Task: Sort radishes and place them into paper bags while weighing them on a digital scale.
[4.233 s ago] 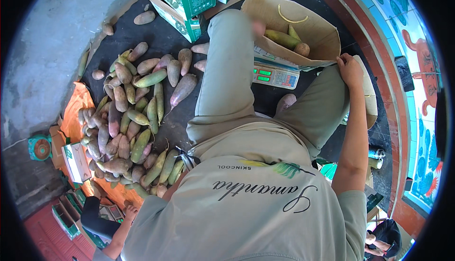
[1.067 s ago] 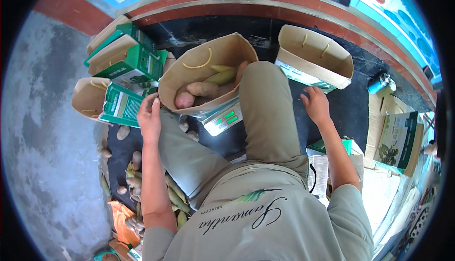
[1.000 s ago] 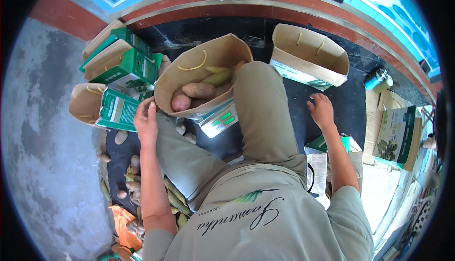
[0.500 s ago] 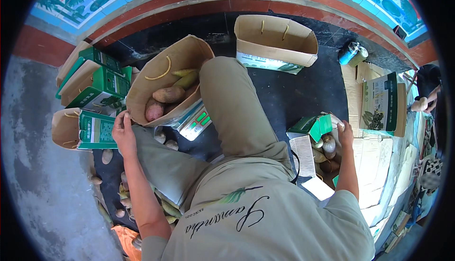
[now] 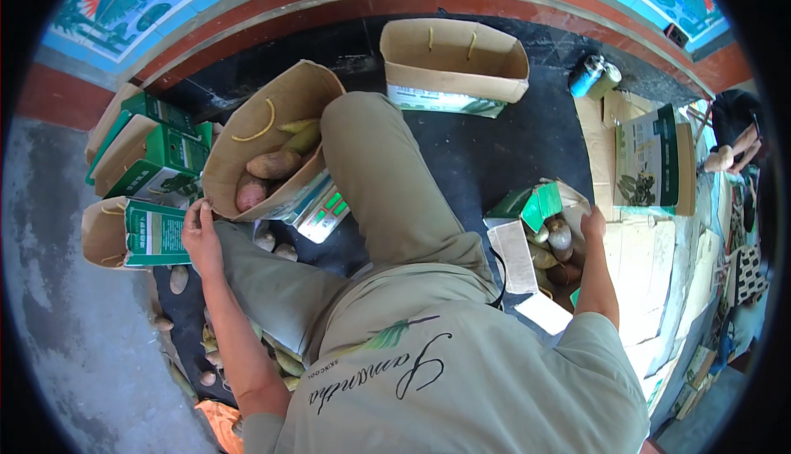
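My left hand (image 5: 200,238) pinches the near left rim of a large open cardboard carton (image 5: 288,83) with a yellow rope handle. Inside it lie a brown tuber (image 5: 274,164), a reddish tuber (image 5: 250,193) and green husked corn (image 5: 306,138). The carton leans by my raised knee, next to a scale (image 5: 323,222) with lit green displays. On the right, my right hand (image 5: 593,225) has its fingers closed on the rim of a smaller green-and-white carton (image 5: 517,255). Its flaps are spread, and several tubers, one shiny and pale (image 5: 560,238), show inside.
Empty-looking cartons stand at the left (image 5: 156,236) and far middle (image 5: 453,79), and another (image 5: 655,161) at the right. Two cans (image 5: 597,77) stand by the wall. Loose tubers and corn (image 5: 280,355) lie near my left arm. Another person's hand (image 5: 746,149) shows at far right.
The whole view has shifted slightly, moving the scene leftward. My right hand has lowered a little, and the small carton's pale upper flap now stands spread outward. My left hand stays on the large carton's rim.
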Demonstrator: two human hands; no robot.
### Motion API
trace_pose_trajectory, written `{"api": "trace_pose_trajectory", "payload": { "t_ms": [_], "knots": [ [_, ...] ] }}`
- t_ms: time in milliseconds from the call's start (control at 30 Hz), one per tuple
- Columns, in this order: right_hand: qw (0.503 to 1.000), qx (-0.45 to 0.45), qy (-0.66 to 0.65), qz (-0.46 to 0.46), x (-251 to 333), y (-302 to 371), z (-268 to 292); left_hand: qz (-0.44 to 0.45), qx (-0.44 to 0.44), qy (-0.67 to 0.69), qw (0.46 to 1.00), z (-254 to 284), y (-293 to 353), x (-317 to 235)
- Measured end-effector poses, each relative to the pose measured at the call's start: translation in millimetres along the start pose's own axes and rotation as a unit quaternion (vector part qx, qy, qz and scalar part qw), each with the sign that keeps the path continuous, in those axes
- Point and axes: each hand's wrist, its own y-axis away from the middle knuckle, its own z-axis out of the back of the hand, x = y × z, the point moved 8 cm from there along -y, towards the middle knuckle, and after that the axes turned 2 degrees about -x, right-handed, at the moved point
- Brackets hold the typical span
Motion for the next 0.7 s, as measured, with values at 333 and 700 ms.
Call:
{"api": "trace_pose_trajectory", "payload": {
  "t_ms": [333, 700],
  "knots": [
    [0.877, -0.226, -0.168, 0.389, 226, 98, 38, -0.01, 0.016, -0.018, 1.0, -6, -4, 4],
    [0.902, -0.151, -0.022, 0.403, 215, 73, 36, -0.026, 0.027, -0.035, 0.999, -8, -3, 1]
  ]
}}
